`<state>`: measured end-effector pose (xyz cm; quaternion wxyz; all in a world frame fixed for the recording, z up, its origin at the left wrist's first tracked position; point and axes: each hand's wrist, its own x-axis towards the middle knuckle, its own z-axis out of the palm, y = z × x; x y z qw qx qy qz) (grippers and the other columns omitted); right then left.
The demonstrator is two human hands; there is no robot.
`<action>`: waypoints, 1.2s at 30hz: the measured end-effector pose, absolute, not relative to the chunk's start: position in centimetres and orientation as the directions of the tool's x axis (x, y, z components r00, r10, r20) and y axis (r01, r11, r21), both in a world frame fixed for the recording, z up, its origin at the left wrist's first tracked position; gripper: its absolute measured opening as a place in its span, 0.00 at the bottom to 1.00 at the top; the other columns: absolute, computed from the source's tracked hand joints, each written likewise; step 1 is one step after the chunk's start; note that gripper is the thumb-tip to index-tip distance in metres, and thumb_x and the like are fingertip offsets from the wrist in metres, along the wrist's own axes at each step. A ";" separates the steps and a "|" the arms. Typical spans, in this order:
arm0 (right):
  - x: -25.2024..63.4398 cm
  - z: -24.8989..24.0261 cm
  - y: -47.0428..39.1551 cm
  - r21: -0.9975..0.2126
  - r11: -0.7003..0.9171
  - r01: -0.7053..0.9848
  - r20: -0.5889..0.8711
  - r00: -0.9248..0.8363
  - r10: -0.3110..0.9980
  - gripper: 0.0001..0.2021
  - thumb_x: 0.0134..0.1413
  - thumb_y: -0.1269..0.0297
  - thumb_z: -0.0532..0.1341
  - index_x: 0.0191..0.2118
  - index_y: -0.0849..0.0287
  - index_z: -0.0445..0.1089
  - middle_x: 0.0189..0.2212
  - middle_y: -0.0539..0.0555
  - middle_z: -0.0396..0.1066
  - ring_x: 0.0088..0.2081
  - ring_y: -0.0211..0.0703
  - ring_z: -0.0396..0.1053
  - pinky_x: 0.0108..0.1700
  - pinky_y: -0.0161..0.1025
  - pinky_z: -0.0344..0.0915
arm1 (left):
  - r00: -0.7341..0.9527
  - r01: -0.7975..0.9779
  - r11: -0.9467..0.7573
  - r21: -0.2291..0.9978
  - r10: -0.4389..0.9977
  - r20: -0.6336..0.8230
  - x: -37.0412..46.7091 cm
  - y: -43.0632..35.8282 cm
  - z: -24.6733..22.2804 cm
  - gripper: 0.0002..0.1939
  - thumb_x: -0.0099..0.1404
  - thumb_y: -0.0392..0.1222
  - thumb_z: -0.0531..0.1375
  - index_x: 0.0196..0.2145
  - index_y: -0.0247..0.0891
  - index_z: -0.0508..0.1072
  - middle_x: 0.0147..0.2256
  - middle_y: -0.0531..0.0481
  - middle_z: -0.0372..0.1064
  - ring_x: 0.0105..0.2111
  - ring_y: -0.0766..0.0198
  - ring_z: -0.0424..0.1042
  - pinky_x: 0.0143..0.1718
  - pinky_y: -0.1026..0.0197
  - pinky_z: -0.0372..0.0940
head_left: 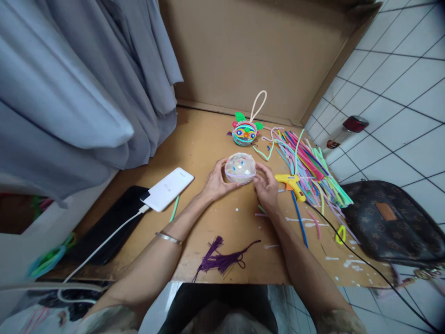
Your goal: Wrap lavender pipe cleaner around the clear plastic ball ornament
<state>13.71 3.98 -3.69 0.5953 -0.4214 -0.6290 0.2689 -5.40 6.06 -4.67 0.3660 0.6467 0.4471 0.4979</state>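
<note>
- Lilac trim (pixel 239 178) is running around the clear round shell (pixel 236 167), which is sitting between both hands near the middle of the worktop (pixel 215 213); whether it is touching the surface below, I cannot tell.
- The left hand (pixel 216 182) is cupping the shell's left side, its fingers curling partway and its thumb reaching along the lower edge.
- The right hand (pixel 267 186) is bracing the opposite side, its fingers bending against the wall; the two hands are holding the shell between them, neither one wrapping it fully.
- Uneven pressure is looking like the first risk: if one side is pushing harder, the thin-looking wall could be buckling or slipping free.
- A yellow glue gun (pixel 298 191) is lying just beside the right hand, its front end seemingly pointing toward it; if it is heating, which is not showing, a drifting hand could be getting burned.
- A black cable (pixel 382 278) is trailing toward the near right; a snagging sleeve could be dragging the gun along.
- Purple tassels (pixel 220 262) are lying between the forearms near the front edge, where a sweeping arm could be knocking them off.
</note>
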 end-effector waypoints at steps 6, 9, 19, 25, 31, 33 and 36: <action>13.7 -3.4 3.7 -0.792 0.531 0.301 0.569 0.048 0.821 0.19 0.60 0.58 0.57 0.56 0.54 0.66 0.53 0.60 0.67 0.57 0.50 0.68 0.58 0.52 0.70 | 0.119 0.245 -0.404 0.881 0.915 0.386 -5.0 5.8 -4.2 0.52 0.45 0.51 0.75 0.62 0.37 0.57 0.60 0.33 0.61 0.59 0.43 0.66 0.60 0.41 0.62; 13.9 -3.1 3.6 -0.728 0.533 0.430 0.600 0.025 0.800 0.19 0.60 0.59 0.56 0.56 0.55 0.66 0.52 0.60 0.68 0.56 0.52 0.68 0.59 0.54 0.68 | 0.135 0.309 -0.418 0.854 0.909 0.395 -5.0 5.8 -4.0 0.54 0.45 0.51 0.75 0.64 0.34 0.56 0.62 0.32 0.57 0.63 0.40 0.61 0.64 0.40 0.58; 14.0 -3.9 4.1 -0.751 0.514 0.414 0.586 0.061 0.808 0.23 0.56 0.59 0.60 0.57 0.56 0.66 0.56 0.62 0.67 0.58 0.54 0.68 0.60 0.56 0.66 | 0.134 0.232 -0.414 0.880 0.910 0.393 -4.9 6.1 -4.5 0.48 0.46 0.48 0.75 0.61 0.39 0.60 0.60 0.35 0.63 0.61 0.45 0.65 0.62 0.41 0.60; 13.8 -4.1 4.3 -0.833 0.502 0.231 0.529 0.068 0.846 0.23 0.58 0.55 0.60 0.57 0.55 0.64 0.57 0.62 0.70 0.58 0.53 0.69 0.60 0.56 0.67 | 0.138 0.139 -0.292 0.946 0.952 0.273 -4.6 6.1 -4.4 0.51 0.43 0.48 0.76 0.60 0.41 0.57 0.55 0.38 0.68 0.54 0.49 0.71 0.57 0.45 0.66; 13.6 -3.5 4.0 -0.845 0.511 0.159 0.520 0.020 0.854 0.25 0.58 0.51 0.59 0.58 0.57 0.65 0.59 0.63 0.68 0.60 0.54 0.68 0.62 0.56 0.66 | 0.189 0.237 -0.389 0.890 0.917 0.351 -4.3 6.2 -4.0 0.59 0.42 0.45 0.75 0.66 0.43 0.50 0.61 0.37 0.59 0.61 0.44 0.63 0.62 0.41 0.61; 13.6 -3.4 4.0 -0.852 0.510 0.120 0.516 0.024 0.856 0.24 0.57 0.52 0.59 0.57 0.57 0.65 0.58 0.63 0.69 0.60 0.54 0.68 0.64 0.55 0.64 | 0.213 0.313 -0.431 0.846 0.900 0.380 -4.3 6.3 -3.8 0.59 0.41 0.44 0.75 0.67 0.44 0.51 0.63 0.37 0.55 0.64 0.42 0.59 0.64 0.40 0.59; 13.6 -3.5 4.1 -0.854 0.513 0.083 0.519 0.089 0.850 0.24 0.56 0.53 0.61 0.56 0.57 0.65 0.57 0.63 0.68 0.60 0.53 0.68 0.63 0.55 0.65 | 0.249 0.343 -0.486 0.804 0.872 0.422 -4.3 6.2 -3.5 0.57 0.43 0.43 0.74 0.67 0.42 0.51 0.63 0.37 0.53 0.65 0.43 0.58 0.65 0.40 0.57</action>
